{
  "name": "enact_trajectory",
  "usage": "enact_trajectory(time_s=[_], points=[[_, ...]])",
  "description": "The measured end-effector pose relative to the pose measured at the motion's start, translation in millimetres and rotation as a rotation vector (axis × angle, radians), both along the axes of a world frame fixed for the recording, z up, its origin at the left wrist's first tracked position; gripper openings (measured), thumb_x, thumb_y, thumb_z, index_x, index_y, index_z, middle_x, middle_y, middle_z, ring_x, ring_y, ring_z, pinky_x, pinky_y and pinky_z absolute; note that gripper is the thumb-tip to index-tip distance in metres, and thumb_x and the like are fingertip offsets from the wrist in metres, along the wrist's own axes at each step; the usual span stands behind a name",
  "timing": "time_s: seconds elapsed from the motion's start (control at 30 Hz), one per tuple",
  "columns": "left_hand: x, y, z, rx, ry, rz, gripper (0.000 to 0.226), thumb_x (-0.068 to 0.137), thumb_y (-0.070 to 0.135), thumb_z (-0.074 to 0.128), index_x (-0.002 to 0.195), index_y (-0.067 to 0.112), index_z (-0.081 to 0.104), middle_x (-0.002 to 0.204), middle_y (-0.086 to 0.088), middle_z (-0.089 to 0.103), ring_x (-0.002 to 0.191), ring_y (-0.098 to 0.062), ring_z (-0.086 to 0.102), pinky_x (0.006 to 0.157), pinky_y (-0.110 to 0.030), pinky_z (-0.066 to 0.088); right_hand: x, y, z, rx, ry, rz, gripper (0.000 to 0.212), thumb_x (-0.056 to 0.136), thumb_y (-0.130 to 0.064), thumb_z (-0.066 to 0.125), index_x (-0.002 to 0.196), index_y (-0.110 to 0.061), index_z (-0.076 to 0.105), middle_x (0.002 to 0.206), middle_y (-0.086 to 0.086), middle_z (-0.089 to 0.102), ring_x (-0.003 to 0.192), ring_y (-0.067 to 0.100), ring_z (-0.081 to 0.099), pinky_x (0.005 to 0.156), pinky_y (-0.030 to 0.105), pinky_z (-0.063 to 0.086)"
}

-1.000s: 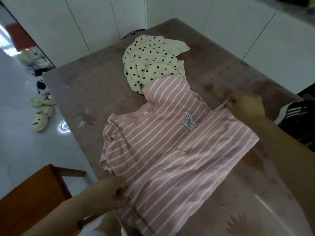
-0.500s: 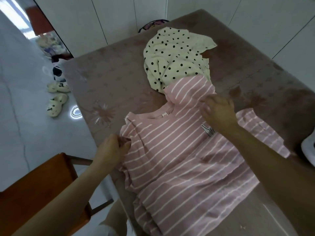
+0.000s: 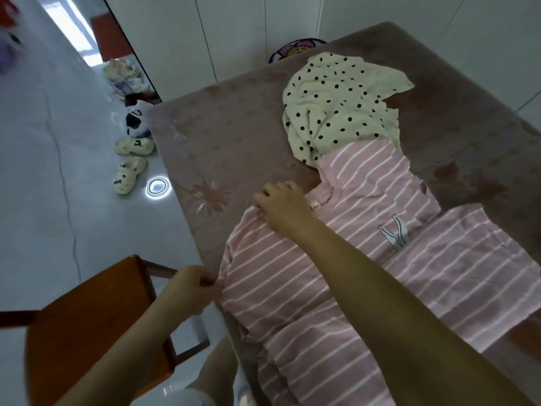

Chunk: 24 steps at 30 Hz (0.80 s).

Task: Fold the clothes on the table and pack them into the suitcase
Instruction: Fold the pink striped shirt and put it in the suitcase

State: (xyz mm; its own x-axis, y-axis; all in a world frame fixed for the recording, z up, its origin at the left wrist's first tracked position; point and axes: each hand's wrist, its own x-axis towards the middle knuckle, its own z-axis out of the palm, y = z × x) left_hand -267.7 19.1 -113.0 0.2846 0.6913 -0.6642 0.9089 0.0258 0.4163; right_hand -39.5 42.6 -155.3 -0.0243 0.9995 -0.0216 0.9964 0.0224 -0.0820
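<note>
Pink striped cotton shirt [image 3: 263,288]: right hand [image 3: 282,208] has shifted left, gripping the collar; left hand [image 3: 191,290] pinches the near sleeve.

Your striped shirt [image 3: 292,291] was soft, matt knit cloth, lightly creased. Just beyond the shirt, the dotted garment [image 3: 336,106] was matt cloth too, and crumpled. Under the shirt, the worktop [image 3: 222,133] wore a dull covering with faintly shiny flower patterns. Left of the shirt, the chair [image 3: 87,332] was smooth varnished wood and the floor [image 3: 38,215] glossy tile.

striped shirt [image 3: 278,288] hem: cut off below | neck label [image 3: 315,205]: unreadable
</note>
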Motion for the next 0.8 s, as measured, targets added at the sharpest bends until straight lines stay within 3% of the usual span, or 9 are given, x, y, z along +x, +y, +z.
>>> enact_trajectory(time_s=[0.13,0.23,0.33,0.43,0.5,0.57,0.63,0.8], points=[[-10.1,-11.7,-3.9,0.083,-0.162,0.128,0.012,0.095,0.029,0.053,0.095,0.018,0.056,0.090,-0.003,0.062,0.081,-0.017,0.063,0.076,-0.035,0.057,-1.0,-5.8,-10.2,0.164,0.049,-0.223,0.013,0.075,-0.024,0.073,0.082,-0.019,0.063,0.084,0.003,0.061,0.078,0.027,0.060,0.078,0.037,0.041],[-11.8,-17.0,-11.5,0.118,-0.133,0.135,0.016,0.094,0.031,0.053,0.098,0.016,0.051,0.088,-0.004,0.062,0.075,-0.017,0.063,0.069,-0.036,0.057,0.8,-20.4,-14.1,0.126,0.146,-0.281,0.026,0.076,-0.031,0.071,0.098,-0.017,0.065,0.105,0.009,0.062,0.094,0.032,0.060,0.089,0.044,0.042],[-13.8,-19.6,-17.9,0.140,-0.088,0.110,0.021,0.092,0.032,0.058,0.099,0.015,0.048,0.079,-0.003,0.063,0.062,-0.011,0.059,0.053,-0.023,0.045,15.2,-55.9,-6.5,0.173,0.205,-0.209,0.038,0.082,-0.033,0.061,0.116,-0.019,0.060,0.126,0.012,0.055,0.113,0.031,0.054,0.099,0.046,0.040],[-13.1,-22.5,-17.5,0.253,-0.093,0.140,0.021,0.093,0.031,0.057,0.101,0.016,0.046,0.078,0.001,0.058,0.065,-0.010,0.057,0.052,-0.020,0.039,58.3,-112.3,0.5,0.205,0.172,-0.185,0.041,0.082,-0.038,0.051,0.121,-0.023,0.056,0.129,0.010,0.055,0.119,0.026,0.050,0.099,0.045,0.041],[-10.8,-19.2,-18.6,0.341,-0.152,0.153,0.015,0.096,0.030,0.052,0.103,0.018,0.048,0.085,0.002,0.058,0.071,-0.010,0.056,0.056,-0.022,0.041,97.1,-151.5,3.1,0.209,0.140,-0.242,0.041,0.081,-0.032,0.056,0.120,-0.022,0.057,0.127,0.013,0.057,0.119,0.030,0.051,0.098,0.048,0.043],[-7.4,-7.6,-24.8,0.413,-0.212,0.125,0.011,0.096,0.029,0.051,0.104,0.021,0.053,0.096,0.001,0.058,0.079,-0.012,0.057,0.064,-0.028,0.046,131.0,-186.5,5.7,0.238,0.130,-0.340,0.037,0.081,-0.026,0.059,0.117,-0.017,0.061,0.122,0.016,0.059,0.111,0.037,0.057,0.090,0.051,0.047],[-0.4,5.7,-28.0,0.441,-0.232,0.082,0.014,0.093,0.032,0.056,0.105,0.024,0.056,0.100,0.002,0.057,0.083,-0.014,0.057,0.071,-0.035,0.051,148.2,-216.8,10.7,0.255,0.109,-0.446,0.040,0.085,-0.035,0.052,0.117,-0.015,0.062,0.125,0.015,0.058,0.110,0.038,0.057,0.091,0.051,0.046],[20.0,25.2,-28.1,0.424,-0.070,-0.030,0.018,0.087,0.039,0.060,0.086,0.021,0.059,0.080,0.001,0.059,0.074,-0.024,0.059,0.065,-0.038,0.054,150.3,-266.7,11.1,0.301,0.073,-0.563,0.047,0.084,-0.041,0.045,0.113,-0.011,0.067,0.124,0.017,0.058,0.107,0.040,0.057,0.093,0.050,0.044]])
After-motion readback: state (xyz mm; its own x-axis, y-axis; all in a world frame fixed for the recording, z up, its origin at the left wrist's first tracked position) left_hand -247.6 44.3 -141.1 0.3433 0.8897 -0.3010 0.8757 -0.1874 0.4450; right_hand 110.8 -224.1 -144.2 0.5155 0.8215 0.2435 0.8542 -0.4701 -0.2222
